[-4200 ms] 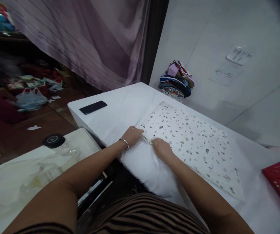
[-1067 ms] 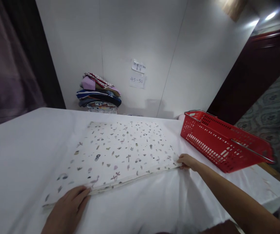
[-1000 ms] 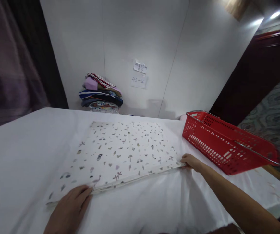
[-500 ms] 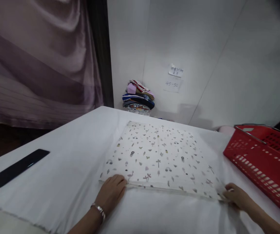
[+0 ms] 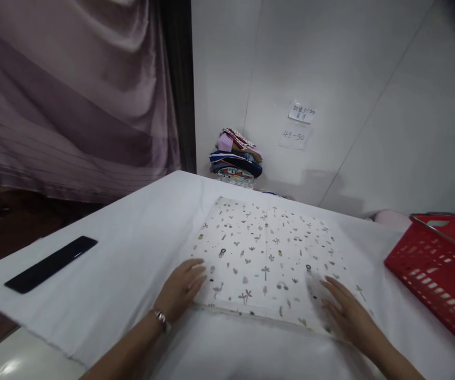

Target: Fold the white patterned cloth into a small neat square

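A white cloth [image 5: 259,258] printed with small palms, flamingos and rainbows lies folded into a flat rectangle on the white-covered table [image 5: 140,237]. My left hand [image 5: 183,287], with a bracelet at the wrist, rests at its near left corner, fingers stretched out over the fabric. Over the near right part is my right hand [image 5: 341,309], its fingers spread and a little blurred. Whether the right palm touches the cloth I cannot tell. Neither hand grips anything.
A red plastic basket [image 5: 436,274] stands at the table's right side. On the left lies a flat black slab [image 5: 51,264]. Behind the far edge rises a stack of folded fabrics [image 5: 235,158], near paper signs [image 5: 293,136] on the wall. A mauve curtain [image 5: 77,100] hangs at left.
My right hand has let go of the cloth's near right corner and moved left over the cloth, fingers spread. My left hand has slid slightly forward. The whole view has shifted a little.
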Demonstrator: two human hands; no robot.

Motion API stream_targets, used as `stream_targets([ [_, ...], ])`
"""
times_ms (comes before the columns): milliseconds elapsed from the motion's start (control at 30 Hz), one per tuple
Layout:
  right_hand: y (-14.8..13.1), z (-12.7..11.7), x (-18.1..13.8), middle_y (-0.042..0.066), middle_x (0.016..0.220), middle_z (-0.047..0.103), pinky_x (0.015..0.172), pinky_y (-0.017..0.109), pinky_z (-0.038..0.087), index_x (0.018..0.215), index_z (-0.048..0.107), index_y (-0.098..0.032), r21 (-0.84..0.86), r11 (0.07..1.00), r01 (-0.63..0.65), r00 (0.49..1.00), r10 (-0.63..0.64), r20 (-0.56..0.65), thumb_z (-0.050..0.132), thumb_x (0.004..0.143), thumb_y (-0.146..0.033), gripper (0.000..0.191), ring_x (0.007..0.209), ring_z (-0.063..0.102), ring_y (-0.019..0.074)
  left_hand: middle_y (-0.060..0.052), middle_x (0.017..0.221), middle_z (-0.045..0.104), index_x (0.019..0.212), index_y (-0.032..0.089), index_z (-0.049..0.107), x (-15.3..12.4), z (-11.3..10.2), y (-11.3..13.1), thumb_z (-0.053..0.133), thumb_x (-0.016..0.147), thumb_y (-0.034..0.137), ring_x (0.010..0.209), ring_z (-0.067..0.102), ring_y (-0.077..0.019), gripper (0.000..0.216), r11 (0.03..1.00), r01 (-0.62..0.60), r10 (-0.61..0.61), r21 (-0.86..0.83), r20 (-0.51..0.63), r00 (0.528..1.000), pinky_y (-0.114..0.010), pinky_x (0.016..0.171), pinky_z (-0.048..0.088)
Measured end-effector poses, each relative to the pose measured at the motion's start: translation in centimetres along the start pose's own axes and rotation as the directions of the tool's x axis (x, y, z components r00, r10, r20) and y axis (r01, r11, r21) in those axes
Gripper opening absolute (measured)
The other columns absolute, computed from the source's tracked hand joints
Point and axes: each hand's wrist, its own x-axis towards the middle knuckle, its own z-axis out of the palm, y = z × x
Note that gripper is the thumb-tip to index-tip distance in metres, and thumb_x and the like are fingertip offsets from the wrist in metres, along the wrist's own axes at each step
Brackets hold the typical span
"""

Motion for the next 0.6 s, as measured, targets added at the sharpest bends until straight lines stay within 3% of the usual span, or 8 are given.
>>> stream_targets([
  [100,-6.6,1.8,3.4,0.001,0.151,0.024,0.116,0.042,0.017,0.138,0.040,-0.025,-0.063,0.985,0.162,0.978,-0.152,0.142,0.030,0.087,-0.053,0.059,0.141,0.015,0.0230,-0.013,0.143,0.041,0.124,0.014,0.056,3.0,0.9,-1.2,0.042,0.087,0.044,0.133,0.035,-0.0277,0.050,0.983,0.113,-0.125,0.142,0.074,0.989,-0.043,0.108,0.034],
  [167,-8.9,2.9,5.6,0.002,0.154,0.013,0.116,0.046,0.011,0.146,0.027,-0.021,-0.104,0.962,0.251,0.947,-0.221,0.234,0.026,0.089,-0.055,0.066,0.142,0.006,0.0242,-0.015,0.148,0.030,0.132,0.010,0.047,4.0,1.9,-2.0,0.042,0.085,0.048,0.137,0.025,-0.0306,0.061,0.953,0.190,-0.233,0.234,0.172,0.957,-0.046,0.111,0.028],
  [233,-9.3,3.8,7.0,0.004,0.155,0.009,0.114,0.048,0.008,0.147,0.021,-0.020,-0.156,0.951,0.266,0.937,-0.217,0.273,0.024,0.090,-0.058,0.069,0.142,0.004,0.0251,-0.015,0.150,0.026,0.138,0.009,0.039,4.1,2.8,-2.6,0.038,0.085,0.051,0.139,0.022,-0.0304,0.067,0.932,0.232,-0.302,0.278,0.241,0.922,-0.048,0.111,0.026],
  [333,-8.2,4.8,7.8,0.006,0.154,0.008,0.114,0.049,0.005,0.148,0.017,-0.020,-0.207,0.948,0.240,0.939,-0.173,0.296,0.019,0.090,-0.062,0.072,0.142,0.003,0.0252,-0.013,0.151,0.023,0.141,0.011,0.033,3.6,3.4,-3.2,0.032,0.086,0.053,0.140,0.020,-0.0285,0.069,0.927,0.238,-0.317,0.290,0.268,0.910,-0.047,0.112,0.023],
  [500,-7.7,4.4,8.0,0.006,0.155,0.006,0.114,0.045,0.003,0.148,0.018,-0.021,-0.171,0.962,0.212,0.930,-0.145,0.339,0.016,0.089,-0.065,0.074,0.142,0.001,0.0235,-0.013,0.151,0.022,0.141,0.012,0.034,4.7,2.0,-2.5,0.029,0.085,0.054,0.139,0.020,-0.0309,0.070,0.910,0.270,-0.379,0.314,0.366,0.850,-0.051,0.109,0.025],
  [600,-8.6,3.4,10.0,0.005,0.155,0.005,0.114,0.043,0.002,0.148,0.020,-0.020,-0.167,0.964,0.206,0.941,-0.148,0.304,0.014,0.089,-0.066,0.075,0.142,-0.001,0.0226,-0.012,0.151,0.023,0.140,0.015,0.037,7.4,1.9,-1.4,0.029,0.084,0.055,0.139,0.019,-0.0314,0.069,0.920,0.204,-0.318,0.334,0.335,0.887,-0.055,0.108,0.023],
])
